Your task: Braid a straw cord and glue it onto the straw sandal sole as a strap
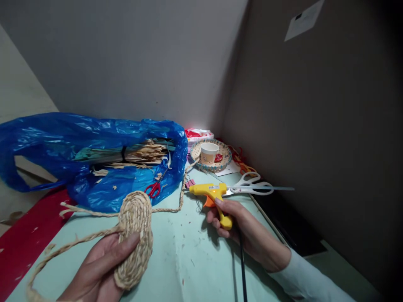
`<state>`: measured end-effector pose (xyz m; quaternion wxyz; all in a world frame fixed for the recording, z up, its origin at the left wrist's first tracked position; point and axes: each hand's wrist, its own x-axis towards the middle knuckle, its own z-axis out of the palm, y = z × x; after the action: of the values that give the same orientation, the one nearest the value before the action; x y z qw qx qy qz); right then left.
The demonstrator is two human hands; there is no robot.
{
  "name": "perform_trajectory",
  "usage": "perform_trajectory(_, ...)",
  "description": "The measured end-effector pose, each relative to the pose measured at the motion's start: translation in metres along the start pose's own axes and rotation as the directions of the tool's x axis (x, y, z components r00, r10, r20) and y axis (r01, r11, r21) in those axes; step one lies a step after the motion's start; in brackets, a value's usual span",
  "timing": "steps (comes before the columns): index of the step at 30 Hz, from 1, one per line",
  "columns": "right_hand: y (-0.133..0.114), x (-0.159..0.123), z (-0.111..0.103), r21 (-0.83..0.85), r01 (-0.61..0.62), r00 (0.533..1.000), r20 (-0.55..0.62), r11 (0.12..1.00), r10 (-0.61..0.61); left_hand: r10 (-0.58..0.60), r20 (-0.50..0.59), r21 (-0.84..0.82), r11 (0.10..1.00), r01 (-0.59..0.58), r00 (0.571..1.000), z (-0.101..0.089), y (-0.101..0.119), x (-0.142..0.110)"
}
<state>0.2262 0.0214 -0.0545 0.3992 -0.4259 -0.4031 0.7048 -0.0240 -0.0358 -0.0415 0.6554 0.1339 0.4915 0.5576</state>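
My left hand (107, 262) grips an oval coil of braided straw (137, 235), thumb on its face and fingers behind. From the coil a loose straw braid (75, 239) loops out to the left and down past my wrist. My right hand (234, 222) is wrapped round the handle of a yellow hot glue gun (209, 191) with an orange trigger. Its nozzle points left, towards the upper part of the coil but apart from it. A clear glue stick (277, 188) sticks out of its back, and a black cord (242, 264) hangs below.
A blue plastic bag (103, 130) holds a bundle of dried straw (145, 151). Red-handled scissors (153, 190) lie by it. Another straw braid (166, 209) runs towards a woven tray (226, 159) with a paper cup (209, 153). White-handled scissors (252, 184) lie behind the gun.
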Motion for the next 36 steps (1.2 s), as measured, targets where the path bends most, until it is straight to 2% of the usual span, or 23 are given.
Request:
perform_trajectory(3,-0.003,0.000,-0.004,-0.107,0.021,1.000,0.009,0.994,-0.020,0.008,0.009,0.061,0.998,-0.009,1.000,0.004,0.002,-0.002)
perform_trajectory(5,-0.008,-0.004,-0.009,-0.309,0.070,0.997,-0.015,0.948,-0.078,0.004,0.015,0.087,0.996,-0.005,1.000,0.006,0.003,-0.006)
perform_trajectory(7,-0.013,-0.012,-0.014,-0.611,0.116,0.973,-0.086,0.783,-0.212,-0.026,0.013,0.071,0.997,0.025,1.000,0.008,0.003,-0.010)
perform_trajectory(8,-0.013,-0.017,-0.015,-0.734,0.124,0.947,-0.113,0.668,-0.300,-0.044,0.008,0.060,0.997,0.044,0.999,0.008,0.002,-0.012)
perform_trajectory(9,-0.013,-0.022,-0.013,-0.873,0.130,0.899,-0.096,0.469,-0.427,-0.055,0.000,0.053,0.997,0.055,0.999,0.009,0.001,-0.013)
perform_trajectory(11,-0.006,-0.031,-0.001,-0.966,0.234,0.782,0.121,0.108,-0.612,-0.066,-0.010,0.059,0.996,0.067,0.998,0.009,-0.001,-0.014)
perform_trajectory(12,0.000,-0.035,0.008,-0.939,0.345,0.694,0.269,-0.020,-0.667,-0.056,-0.005,0.058,0.997,0.056,0.998,0.009,-0.003,-0.014)
perform_trajectory(13,0.007,-0.036,0.020,-0.875,0.473,0.587,0.402,-0.106,-0.702,-0.041,0.011,0.051,0.998,0.040,0.999,0.009,-0.004,-0.013)
perform_trajectory(15,0.021,-0.036,0.045,-0.721,0.626,0.242,0.541,-0.297,-0.805,-0.011,0.063,0.036,0.999,0.009,0.998,0.009,-0.007,-0.011)
perform_trajectory(17,0.032,-0.032,0.065,-0.716,0.600,0.164,0.548,-0.358,-0.820,-0.003,0.118,0.028,1.000,0.000,0.993,0.008,-0.009,-0.009)
perform_trajectory(18,0.035,-0.030,0.071,-0.716,0.592,0.143,0.546,-0.371,-0.825,-0.009,0.140,0.029,1.000,0.005,0.990,0.007,-0.010,-0.008)
perform_trajectory(23,0.042,-0.019,0.073,-0.754,0.598,0.246,0.494,-0.271,-0.834,-0.064,0.203,0.014,0.998,0.062,0.977,0.001,-0.012,-0.005)
perform_trajectory(26,0.042,-0.019,0.073,-0.779,0.578,0.266,0.463,-0.244,-0.846,-0.065,0.220,-0.004,0.998,0.067,0.973,0.000,-0.013,-0.005)
perform_trajectory(27,0.042,-0.020,0.075,-0.797,0.553,0.264,0.442,-0.241,-0.857,-0.057,0.220,-0.009,0.998,0.060,0.974,0.001,-0.012,-0.005)
perform_trajectory(29,0.040,-0.023,0.078,-0.829,0.491,0.223,0.415,-0.266,-0.882,-0.051,0.215,-0.015,0.998,0.055,0.975,0.002,-0.012,-0.005)
perform_trajectory(31,0.039,-0.026,0.080,-0.825,0.441,0.199,0.473,-0.353,-0.858,-0.064,0.236,-0.017,0.997,0.070,0.970,0.002,-0.012,-0.004)
perform_trajectory(33,0.040,-0.026,0.080,-0.803,0.413,0.203,0.541,-0.429,-0.816,-0.086,0.291,-0.023,0.995,0.097,0.953,0.001,-0.013,-0.003)
perform_trajectory(36,0.044,-0.024,0.078,-0.815,0.410,0.207,0.519,-0.408,-0.829,-0.102,0.316,-0.021,0.993,0.114,0.943,0.000,-0.013,-0.002)
